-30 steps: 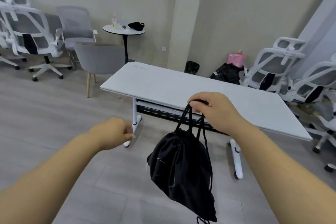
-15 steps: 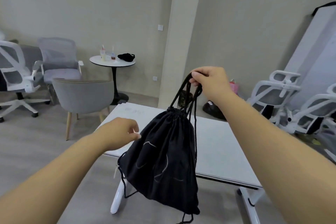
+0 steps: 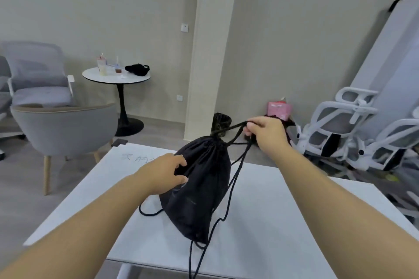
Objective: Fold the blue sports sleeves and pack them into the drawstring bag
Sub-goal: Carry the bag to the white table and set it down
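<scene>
Head view: under both our hands we see the white table (image 3: pixel 283 206). Between them the black drawstring bag (image 3: pixel 199 190) rests on it, neck cinched and raised toward the right. Our left hand (image 3: pixel 163 171) pinches its fabric at the side. Our right hand (image 3: pixel 265 131) is clenched on the cords (image 3: pixel 229 129).

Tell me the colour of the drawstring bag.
Black drawstring bag, cords too; the head view shows it.

Faint handwritten marks stand on the white rectangular table top (image 3: pixel 272 199) near its far-left corner, too blurred to read.
</scene>
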### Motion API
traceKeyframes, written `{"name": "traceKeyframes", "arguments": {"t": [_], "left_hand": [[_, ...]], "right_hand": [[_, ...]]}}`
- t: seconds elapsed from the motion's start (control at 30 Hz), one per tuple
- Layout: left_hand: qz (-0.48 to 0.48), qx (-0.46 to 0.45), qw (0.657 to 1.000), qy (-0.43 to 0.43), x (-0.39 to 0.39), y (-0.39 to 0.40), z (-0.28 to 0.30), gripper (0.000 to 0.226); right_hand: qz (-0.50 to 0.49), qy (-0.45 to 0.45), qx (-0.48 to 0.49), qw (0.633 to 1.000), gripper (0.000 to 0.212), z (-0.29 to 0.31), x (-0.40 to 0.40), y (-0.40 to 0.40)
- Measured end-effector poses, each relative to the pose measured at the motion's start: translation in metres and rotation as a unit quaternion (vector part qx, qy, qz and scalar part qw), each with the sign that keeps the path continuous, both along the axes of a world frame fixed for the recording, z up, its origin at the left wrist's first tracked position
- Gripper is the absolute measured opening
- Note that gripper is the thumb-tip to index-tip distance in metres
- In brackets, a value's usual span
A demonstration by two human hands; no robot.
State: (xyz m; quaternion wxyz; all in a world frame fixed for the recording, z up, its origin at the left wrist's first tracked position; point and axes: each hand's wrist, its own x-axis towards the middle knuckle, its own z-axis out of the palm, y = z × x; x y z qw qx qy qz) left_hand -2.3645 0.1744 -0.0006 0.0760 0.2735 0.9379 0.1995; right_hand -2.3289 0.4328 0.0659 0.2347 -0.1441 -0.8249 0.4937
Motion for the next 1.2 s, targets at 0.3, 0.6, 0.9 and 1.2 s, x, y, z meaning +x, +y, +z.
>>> {"name": "traceKeyframes", "arguments": {"t": [0.3, 0.6, 0.9, 1.2], "left_hand": [[0.020, 0.035, 0.998, -0.040, -0.055, 0.090, -0.070, 0.065], [-0.084, -0.045, 0.995, -0.035, -0.062, 0.150, -0.134, 0.069], [-0.174, -0.092, 0.977, -0.086, -0.046, 0.138, -0.176, 0.082], [-0.250, -0.229, 0.935, 0.100, -0.070, 0.078, -0.202, 0.073]], "right_hand": [[0.119, -0.315, 0.140, 0.931, 0.012, -0.095, -0.017, 0.082], [0.092, -0.381, 0.192, 0.900, 0.031, -0.117, -0.020, 0.131], [0.249, -0.348, 0.282, 0.859, 0.058, -0.180, -0.057, 0.102], [0.230, -0.372, 0.254, 0.863, 0.047, -0.273, -0.024, 0.062]]}}
